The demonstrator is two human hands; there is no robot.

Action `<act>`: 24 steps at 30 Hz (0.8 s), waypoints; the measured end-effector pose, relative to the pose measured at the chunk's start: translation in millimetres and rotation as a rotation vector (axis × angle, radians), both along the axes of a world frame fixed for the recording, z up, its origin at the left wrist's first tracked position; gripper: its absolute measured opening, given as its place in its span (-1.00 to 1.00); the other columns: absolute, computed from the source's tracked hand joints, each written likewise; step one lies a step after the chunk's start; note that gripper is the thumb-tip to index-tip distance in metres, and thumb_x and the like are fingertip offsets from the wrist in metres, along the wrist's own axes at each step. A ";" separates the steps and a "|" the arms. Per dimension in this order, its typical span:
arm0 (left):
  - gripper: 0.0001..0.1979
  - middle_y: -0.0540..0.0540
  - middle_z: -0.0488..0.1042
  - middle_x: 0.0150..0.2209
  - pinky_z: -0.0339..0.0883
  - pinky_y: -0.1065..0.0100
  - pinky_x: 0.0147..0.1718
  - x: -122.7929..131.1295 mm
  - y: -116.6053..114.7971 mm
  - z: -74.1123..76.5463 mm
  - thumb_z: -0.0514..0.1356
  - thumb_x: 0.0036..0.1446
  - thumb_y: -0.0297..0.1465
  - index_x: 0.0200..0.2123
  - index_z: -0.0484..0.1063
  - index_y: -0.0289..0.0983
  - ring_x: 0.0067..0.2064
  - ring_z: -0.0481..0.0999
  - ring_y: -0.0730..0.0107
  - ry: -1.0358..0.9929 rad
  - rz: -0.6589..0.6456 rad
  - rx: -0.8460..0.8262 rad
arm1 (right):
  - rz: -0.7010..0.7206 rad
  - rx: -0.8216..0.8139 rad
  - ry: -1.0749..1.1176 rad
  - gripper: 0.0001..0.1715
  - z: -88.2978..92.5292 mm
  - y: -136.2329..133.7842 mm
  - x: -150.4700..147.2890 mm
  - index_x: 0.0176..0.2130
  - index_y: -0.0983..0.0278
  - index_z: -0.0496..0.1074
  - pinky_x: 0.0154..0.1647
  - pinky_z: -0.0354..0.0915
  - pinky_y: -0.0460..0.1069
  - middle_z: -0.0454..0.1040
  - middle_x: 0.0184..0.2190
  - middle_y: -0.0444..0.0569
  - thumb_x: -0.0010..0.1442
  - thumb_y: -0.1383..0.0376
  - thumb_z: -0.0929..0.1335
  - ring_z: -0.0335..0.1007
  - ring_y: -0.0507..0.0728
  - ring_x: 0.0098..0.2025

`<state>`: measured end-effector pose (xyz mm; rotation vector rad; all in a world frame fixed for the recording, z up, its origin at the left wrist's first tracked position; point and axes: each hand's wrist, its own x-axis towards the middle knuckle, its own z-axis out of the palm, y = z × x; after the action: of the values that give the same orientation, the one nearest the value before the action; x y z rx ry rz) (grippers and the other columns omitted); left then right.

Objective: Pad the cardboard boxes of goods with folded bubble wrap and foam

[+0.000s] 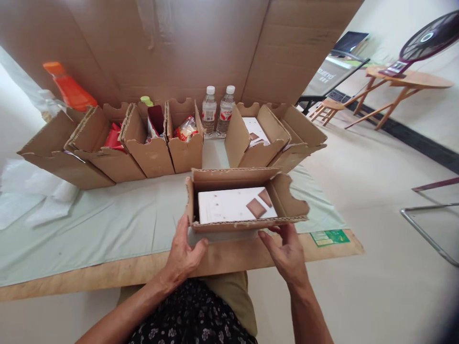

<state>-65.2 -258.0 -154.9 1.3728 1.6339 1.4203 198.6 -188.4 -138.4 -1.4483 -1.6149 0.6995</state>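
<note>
In front of me is an open-topped cardboard box [236,225], turned sideways, with notched ends. Inside it lies a white carton [224,205] printed with brown chocolate-like squares. My left hand [184,251] grips the box at its near left corner, thumb pointing right and fingertips partly hidden. At the near right side my right hand [287,248] holds the lower front edge, its fingers partly under the box. Whether the box rests on the cloth or is slightly raised, I cannot tell.
Cardboard bins [148,157] stand along the back left, holding packets. Two water bottles [209,112] separate them from further bins [267,155] at right. A tall cardboard panel [201,48] rises behind. Clear plastic wrap [43,196] lies left on the cloth [125,215]. A fan [426,38] stands beyond.
</note>
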 end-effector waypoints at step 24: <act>-0.19 -0.25 0.34 0.32 0.56 0.14 -0.08 -18.9 104.5 3.5 0.24 0.15 -0.46 0.44 0.07 -0.09 0.23 0.43 -0.04 -0.094 -0.048 0.031 | 0.008 0.113 0.064 -0.51 -1.5 99.5 -34.5 0.01 0.21 0.36 -0.15 0.46 0.12 0.54 -0.15 0.05 0.21 -0.01 0.38 0.50 0.20 -0.18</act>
<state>-84.1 -153.5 -151.4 1.3328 1.5159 1.4653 164.0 -88.9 -139.9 -1.3262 -1.5858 0.6420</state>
